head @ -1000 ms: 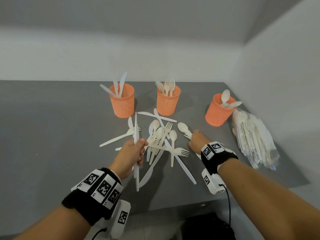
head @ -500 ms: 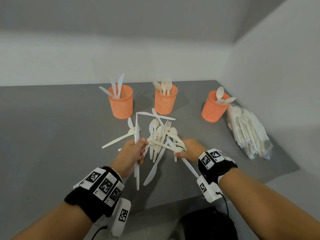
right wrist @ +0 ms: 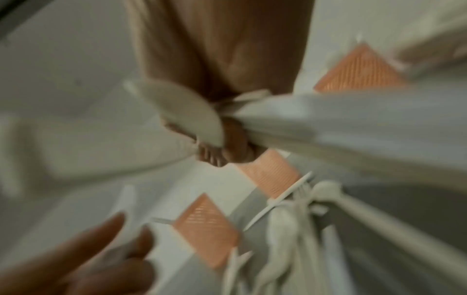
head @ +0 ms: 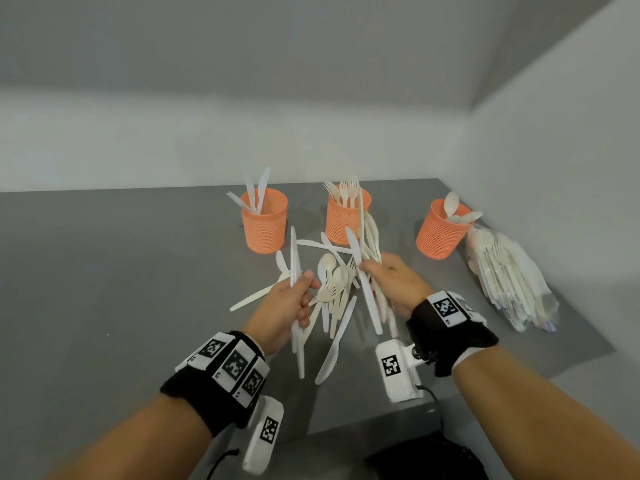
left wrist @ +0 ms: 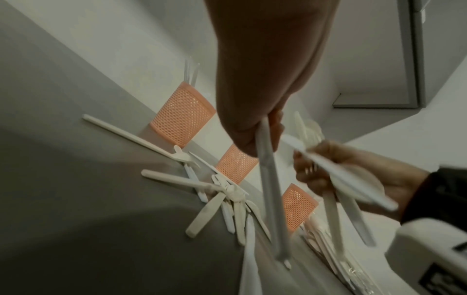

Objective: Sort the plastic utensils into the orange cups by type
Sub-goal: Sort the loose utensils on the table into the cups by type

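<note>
Three orange mesh cups stand at the back of the grey table (head: 104,271): the left cup (head: 265,223) holds knives, the middle cup (head: 341,223) forks, the right cup (head: 437,232) spoons. My left hand (head: 304,289) grips white knives (head: 294,258) upright; the left wrist view shows a handle (left wrist: 270,189) running down from the fist. My right hand (head: 374,270) grips a mixed bundle (head: 367,237) of knife, spoons and forks, lifted in front of the middle cup. A loose pile (head: 334,289) lies between my hands. The right wrist view is blurred.
A clear bag of wrapped utensils (head: 509,278) lies at the right, beside the spoon cup and near the wall. One cream utensil (head: 256,296) lies left of the pile. The table's front edge runs just behind my wrists.
My right hand closed on several utensils at the pile's right side and lifted them toward the middle cup. My left hand kept its knives and rose slightly.
</note>
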`<state>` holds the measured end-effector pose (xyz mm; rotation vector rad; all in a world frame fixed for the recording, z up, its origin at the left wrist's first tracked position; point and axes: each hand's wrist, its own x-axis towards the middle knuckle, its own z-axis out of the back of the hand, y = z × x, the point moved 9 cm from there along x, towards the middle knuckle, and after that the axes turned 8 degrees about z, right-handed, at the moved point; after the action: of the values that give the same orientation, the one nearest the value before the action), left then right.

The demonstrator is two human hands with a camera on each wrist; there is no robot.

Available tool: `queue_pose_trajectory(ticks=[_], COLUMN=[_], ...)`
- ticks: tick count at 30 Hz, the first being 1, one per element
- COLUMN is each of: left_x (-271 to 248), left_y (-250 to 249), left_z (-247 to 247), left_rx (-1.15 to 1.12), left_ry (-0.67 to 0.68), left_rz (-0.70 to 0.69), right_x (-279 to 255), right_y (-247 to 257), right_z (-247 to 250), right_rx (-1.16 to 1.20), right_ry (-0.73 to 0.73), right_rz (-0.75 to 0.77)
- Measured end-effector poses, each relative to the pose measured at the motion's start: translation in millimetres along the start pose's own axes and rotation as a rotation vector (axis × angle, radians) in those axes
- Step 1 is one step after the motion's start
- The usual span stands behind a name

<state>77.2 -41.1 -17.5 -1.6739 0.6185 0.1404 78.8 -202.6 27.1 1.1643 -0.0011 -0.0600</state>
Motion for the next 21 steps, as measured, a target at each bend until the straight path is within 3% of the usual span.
queue_pose_trajectory(ticks=[3,5,11,15,18,21], left_x=[0,1,9,19,31,37], left_y=[-15,-26,-40,-41,-50,-54], left_z=[-11,-13,4,13,16,19], left_rx=[0.022,0.035,-0.190,-0.376,-0.459,-0.528], left_ry=[0.077,0.124,0.124,0.088,0.126,0.079], left_rz=[-0.047,-0.085,-0.016,0.028,0.004,0.022], right_x=[-4,-8,-6,15,27,38], right_y=[26,40,73,77,73,67], right_z=[-42,-68,-112,-112,-112,-107], right_rx=[0.334,0.375,0.039,-0.026,-0.114,-0.067], right_ry=[0.073,0.166,0.337,0.226,0.301,0.326], right_rz=[0.027,0.048,0.160,0.112,0.112,0.119])
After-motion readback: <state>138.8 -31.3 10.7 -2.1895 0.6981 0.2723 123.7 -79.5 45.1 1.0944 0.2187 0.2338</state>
